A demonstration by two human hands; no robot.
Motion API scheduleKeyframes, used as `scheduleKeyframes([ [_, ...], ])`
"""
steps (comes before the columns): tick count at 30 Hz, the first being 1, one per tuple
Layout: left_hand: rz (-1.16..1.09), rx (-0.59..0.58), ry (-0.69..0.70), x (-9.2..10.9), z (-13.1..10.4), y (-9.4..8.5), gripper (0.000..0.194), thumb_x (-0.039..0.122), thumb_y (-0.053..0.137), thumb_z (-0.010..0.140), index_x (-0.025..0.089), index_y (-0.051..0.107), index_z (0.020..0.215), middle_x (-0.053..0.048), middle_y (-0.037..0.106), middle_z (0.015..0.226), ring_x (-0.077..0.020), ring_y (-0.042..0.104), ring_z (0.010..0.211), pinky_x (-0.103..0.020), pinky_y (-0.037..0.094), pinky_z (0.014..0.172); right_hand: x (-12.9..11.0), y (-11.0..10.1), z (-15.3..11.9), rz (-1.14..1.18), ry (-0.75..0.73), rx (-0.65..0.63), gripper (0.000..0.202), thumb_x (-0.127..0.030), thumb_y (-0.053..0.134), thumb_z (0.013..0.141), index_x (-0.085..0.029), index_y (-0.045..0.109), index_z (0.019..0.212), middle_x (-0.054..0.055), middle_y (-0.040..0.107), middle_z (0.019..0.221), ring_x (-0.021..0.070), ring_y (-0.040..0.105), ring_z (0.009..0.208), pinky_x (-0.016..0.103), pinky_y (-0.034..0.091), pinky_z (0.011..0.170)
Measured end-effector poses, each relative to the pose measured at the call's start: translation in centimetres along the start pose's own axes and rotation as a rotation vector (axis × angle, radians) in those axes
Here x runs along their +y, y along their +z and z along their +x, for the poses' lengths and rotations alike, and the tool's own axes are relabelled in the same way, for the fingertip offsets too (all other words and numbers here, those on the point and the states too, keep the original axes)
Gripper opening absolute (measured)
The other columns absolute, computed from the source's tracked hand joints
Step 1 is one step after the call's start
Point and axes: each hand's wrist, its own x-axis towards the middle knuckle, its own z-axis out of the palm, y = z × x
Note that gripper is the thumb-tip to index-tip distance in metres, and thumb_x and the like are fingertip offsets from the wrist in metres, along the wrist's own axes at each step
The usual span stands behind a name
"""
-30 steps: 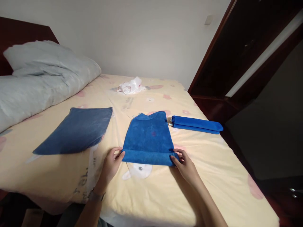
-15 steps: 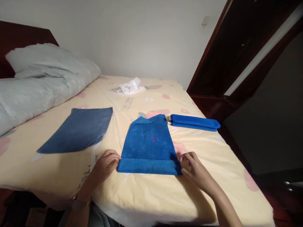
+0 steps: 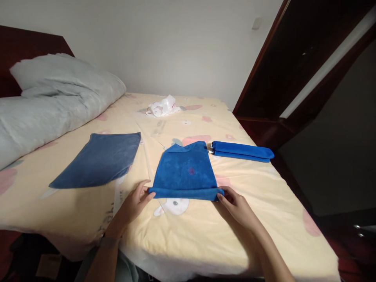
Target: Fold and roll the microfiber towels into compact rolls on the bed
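A blue cloth (image 3: 185,170) lies on the bed in front of me, its near edge folded over into a thick band. My left hand (image 3: 141,199) pinches the left end of that band between thumb and fingers. At the band's right end, my right hand (image 3: 230,199) grips the cloth the same way. The far edge of the cloth is uneven, with a flap turned over. To the right lies a second blue cloth (image 3: 242,151), folded into a long narrow roll. A greyish-blue cloth (image 3: 98,160) is spread flat on the left.
The bed (image 3: 182,239) has a yellow patterned sheet. A crumpled white plastic bag (image 3: 163,106) sits toward the wall. A grey quilt (image 3: 58,98) is heaped at the left by the dark headboard (image 3: 32,49). A dark wooden cabinet (image 3: 273,66) stands right of the bed.
The near band of the blue cloth has been folded over once more, away from me, shortening the cloth. Both hands moved forward with it and a printed animal face on the sheet is uncovered.
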Motion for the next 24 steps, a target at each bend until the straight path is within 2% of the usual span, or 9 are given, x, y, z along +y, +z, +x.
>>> scheduleKeyframes([
  [3, -0.089, 0.010, -0.078, -0.1, 0.6, 0.5, 0.066, 0.047, 0.061, 0.084, 0.020, 0.039, 0.140, -0.007, 0.070, 0.102, -0.0220, 0.068, 0.097, -0.035, 0.054, 0.089, 0.2, 0.8, 0.6, -0.029, 0.078, 0.119, 0.039, -0.050, 0.051, 0.091, -0.024, 0.062, 0.118, 0.005, 0.072, 0.102, 0.0255, 0.067, 0.094, 0.035, 0.049, 0.080],
  [5, -0.092, 0.042, -0.096, -0.2, 1.1, 0.7, 0.066, 0.050, 0.062, 0.082, 0.019, 0.042, 0.137, -0.007, 0.070, 0.100, -0.0225, 0.068, 0.096, -0.035, 0.053, 0.088, 0.2, 1.2, 0.9, -0.061, 0.108, 0.171, 0.041, -0.051, 0.051, 0.091, -0.025, 0.061, 0.121, 0.005, 0.073, 0.104, 0.0263, 0.068, 0.095, 0.036, 0.049, 0.081],
  [7, -0.048, 0.105, -0.136, -0.2, 1.4, 0.9, 0.053, 0.053, 0.057, 0.084, 0.019, 0.055, 0.124, -0.006, 0.070, 0.093, -0.0222, 0.068, 0.090, -0.032, 0.052, 0.083, 0.1, 1.3, 1.1, -0.096, 0.121, 0.206, 0.042, -0.051, 0.051, 0.090, -0.025, 0.062, 0.121, 0.006, 0.073, 0.107, 0.0270, 0.067, 0.099, 0.036, 0.050, 0.083],
  [9, 0.059, 0.126, -0.187, 0.1, 1.7, 1.1, 0.042, 0.056, 0.052, 0.085, 0.020, 0.065, 0.101, -0.004, 0.070, 0.080, -0.0205, 0.066, 0.077, -0.027, 0.049, 0.071, 0.0, 1.2, 1.2, -0.118, 0.139, 0.230, 0.042, -0.050, 0.053, 0.089, -0.023, 0.064, 0.119, 0.007, 0.072, 0.112, 0.0278, 0.067, 0.103, 0.037, 0.050, 0.086],
  [11, 0.183, 0.116, -0.228, 0.8, 1.9, 1.4, 0.042, 0.058, 0.047, 0.087, 0.021, 0.065, 0.078, -0.002, 0.065, 0.066, -0.0177, 0.061, 0.064, -0.024, 0.042, 0.059, -0.2, 1.0, 1.3, -0.115, 0.172, 0.242, 0.042, -0.049, 0.054, 0.088, -0.021, 0.067, 0.117, 0.009, 0.072, 0.112, 0.0283, 0.067, 0.105, 0.036, 0.050, 0.087],
  [14, 0.302, 0.108, -0.259, 2.0, 2.2, 1.7, 0.048, 0.060, 0.044, 0.088, 0.021, 0.056, 0.063, -0.001, 0.059, 0.059, -0.0156, 0.053, 0.055, -0.024, 0.031, 0.053, -0.5, 1.0, 1.8, -0.090, 0.224, 0.238, 0.043, -0.049, 0.053, 0.088, -0.019, 0.068, 0.115, 0.011, 0.074, 0.107, 0.0282, 0.068, 0.102, 0.036, 0.051, 0.085],
  [18, 0.340, 0.124, -0.293, 2.8, 2.8, 2.1, 0.048, 0.064, 0.046, 0.086, 0.023, 0.046, 0.063, 0.002, 0.053, 0.057, -0.0160, 0.051, 0.055, -0.024, 0.028, 0.051, -0.7, 1.5, 2.6, -0.120, 0.269, 0.235, 0.044, -0.050, 0.054, 0.086, -0.018, 0.069, 0.112, 0.012, 0.075, 0.098, 0.0303, 0.069, 0.095, 0.038, 0.050, 0.080],
  [24, 0.203, 0.218, -0.257, 2.1, 3.0, 2.6, 0.040, 0.062, 0.050, 0.085, 0.024, 0.044, 0.074, 0.005, 0.053, 0.061, -0.0154, 0.056, 0.058, -0.023, 0.037, 0.055, -0.5, 2.4, 3.2, -0.139, 0.168, 0.232, 0.040, -0.054, 0.054, 0.085, -0.018, 0.068, 0.094, 0.012, 0.073, 0.093, 0.0291, 0.068, 0.087, 0.035, 0.048, 0.074],
])
